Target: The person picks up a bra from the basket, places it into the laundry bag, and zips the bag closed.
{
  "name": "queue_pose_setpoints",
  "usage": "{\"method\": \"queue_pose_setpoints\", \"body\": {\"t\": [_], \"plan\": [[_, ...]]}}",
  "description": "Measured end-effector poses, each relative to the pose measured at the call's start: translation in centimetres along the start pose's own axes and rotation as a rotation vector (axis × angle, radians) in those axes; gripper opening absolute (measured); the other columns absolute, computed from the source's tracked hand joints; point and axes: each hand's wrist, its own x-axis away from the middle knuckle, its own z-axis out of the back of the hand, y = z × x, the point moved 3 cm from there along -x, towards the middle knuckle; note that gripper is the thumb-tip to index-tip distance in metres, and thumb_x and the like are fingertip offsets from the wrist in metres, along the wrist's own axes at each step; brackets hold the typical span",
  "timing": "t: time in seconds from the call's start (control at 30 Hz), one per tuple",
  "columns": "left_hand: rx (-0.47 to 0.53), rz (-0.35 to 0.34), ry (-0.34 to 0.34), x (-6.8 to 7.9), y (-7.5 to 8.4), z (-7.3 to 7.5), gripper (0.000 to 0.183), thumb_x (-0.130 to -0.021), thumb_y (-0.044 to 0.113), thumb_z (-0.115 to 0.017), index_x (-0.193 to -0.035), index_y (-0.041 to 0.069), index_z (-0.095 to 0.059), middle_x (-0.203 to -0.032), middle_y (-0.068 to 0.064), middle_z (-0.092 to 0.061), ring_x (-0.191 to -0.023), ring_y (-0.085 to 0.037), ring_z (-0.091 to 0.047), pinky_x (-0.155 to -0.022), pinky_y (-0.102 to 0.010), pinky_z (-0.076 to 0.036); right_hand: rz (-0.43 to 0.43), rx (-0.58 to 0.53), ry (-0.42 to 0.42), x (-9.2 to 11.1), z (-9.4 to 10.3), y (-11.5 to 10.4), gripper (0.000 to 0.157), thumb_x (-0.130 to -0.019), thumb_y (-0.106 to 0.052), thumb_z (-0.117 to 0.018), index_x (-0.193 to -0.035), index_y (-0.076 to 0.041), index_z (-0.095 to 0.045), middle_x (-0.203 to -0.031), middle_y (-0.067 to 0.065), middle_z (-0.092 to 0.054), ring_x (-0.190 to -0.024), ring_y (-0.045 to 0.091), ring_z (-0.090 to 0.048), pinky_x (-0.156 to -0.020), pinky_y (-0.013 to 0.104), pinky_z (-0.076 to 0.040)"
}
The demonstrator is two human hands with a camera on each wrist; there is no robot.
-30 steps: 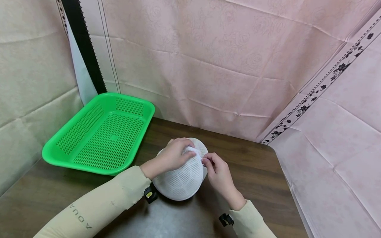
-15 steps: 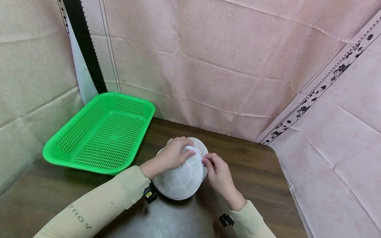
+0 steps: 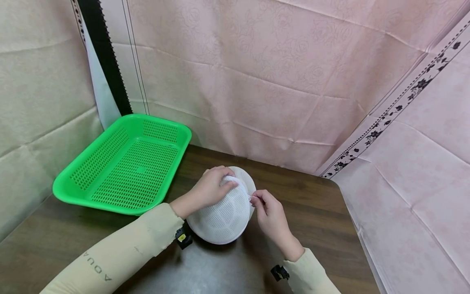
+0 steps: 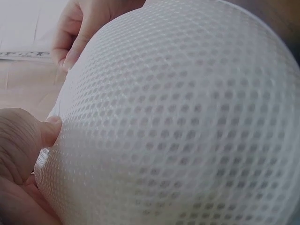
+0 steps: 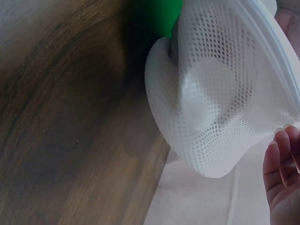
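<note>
A rounded white mesh laundry bag (image 3: 220,222) is held over the near middle of the table, its honeycomb netting filling most of the left wrist view. My left hand (image 3: 209,188) grips its upper edge, thumb on the near side and fingers behind. At the right end of that edge, my right hand (image 3: 272,216) pinches the bag with thumb and index finger; what small part lies between them is hidden. A smooth white band (image 5: 269,37) runs along the edge in the right wrist view, and a pale round shape (image 5: 208,91) shows through the netting.
To the left, a green plastic basket (image 3: 137,169) with slotted walls stands close to my left forearm. Pale patterned cloth (image 3: 257,81) hangs behind and at both sides of the dark wooden table (image 3: 312,200).
The left hand and the bag have shifted slightly away from me and to the left. The right hand keeps its pinch almost in place.
</note>
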Motion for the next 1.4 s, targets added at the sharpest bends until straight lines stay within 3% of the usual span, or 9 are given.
{"method": "queue_pose_setpoints", "body": {"t": [0.17, 0.47, 0.8, 0.97, 1.17, 1.4], "plan": [[0.019, 0.036, 0.006, 0.0, -0.4, 0.0, 0.017, -0.08, 0.033, -0.065, -0.09, 0.02, -0.061, -0.094, 0.009, -0.058, -0.094, -0.013, -0.051, -0.088, -0.038, -0.032, 0.001, -0.008, -0.003, 0.1, 0.1, -0.1, 0.006, -0.085, -0.006, -0.058, -0.09, -0.01, -0.058, -0.082, -0.001, -0.057, -0.071, 0.012, -0.055, -0.063, 0.022, -0.046], [0.029, 0.028, 0.015, 0.1, -0.3, 0.2, 0.016, -0.081, 0.033, -0.065, -0.09, 0.02, -0.061, -0.092, 0.009, -0.058, -0.093, -0.014, -0.051, -0.087, -0.039, -0.032, -0.003, -0.015, -0.007, 0.3, 0.2, -0.3, 0.006, -0.085, -0.005, -0.058, -0.09, -0.009, -0.058, -0.082, 0.001, -0.058, -0.072, 0.014, -0.056, -0.063, 0.021, -0.046], [0.064, 0.085, 0.024, -0.1, -1.1, 0.4, 0.015, -0.081, 0.033, -0.065, -0.089, 0.021, -0.06, -0.09, 0.011, -0.057, -0.09, -0.013, -0.051, -0.082, -0.035, -0.039, -0.018, -0.003, -0.015, 0.5, 0.3, 0.0, 0.006, -0.086, -0.007, -0.057, -0.09, -0.011, -0.057, -0.081, -0.002, -0.056, -0.071, 0.015, -0.055, -0.061, 0.021, -0.046], [0.092, 0.083, 0.013, -0.1, -1.2, 0.5, 0.016, -0.081, 0.031, -0.064, -0.09, 0.019, -0.059, -0.09, 0.008, -0.056, -0.087, -0.012, -0.051, -0.081, -0.033, -0.041, -0.019, -0.003, -0.016, 0.5, 0.3, 0.0, 0.006, -0.086, -0.007, -0.057, -0.09, -0.011, -0.057, -0.082, -0.001, -0.057, -0.072, 0.011, -0.055, -0.061, 0.021, -0.046], [0.104, 0.148, 0.03, -0.1, -2.0, 1.0, 0.019, -0.082, 0.033, -0.063, -0.092, 0.018, -0.057, -0.092, 0.005, -0.055, -0.086, -0.013, -0.051, -0.08, -0.034, -0.042, -0.005, 0.007, -0.005, 0.7, 0.3, 0.3, 0.006, -0.084, -0.004, -0.059, -0.088, -0.007, -0.058, -0.08, 0.003, -0.057, -0.071, 0.007, -0.052, -0.061, 0.02, -0.044], [0.113, 0.167, 0.024, 0.0, -2.2, 1.1, 0.019, -0.082, 0.033, -0.063, -0.092, 0.017, -0.057, -0.092, 0.004, -0.055, -0.086, -0.014, -0.051, -0.079, -0.033, -0.042, -0.015, 0.017, -0.007, 0.8, 0.2, 0.6, 0.008, -0.083, -0.002, -0.06, -0.089, -0.007, -0.058, -0.08, -0.003, -0.055, -0.072, 0.006, -0.051, -0.061, 0.021, -0.044]]}}
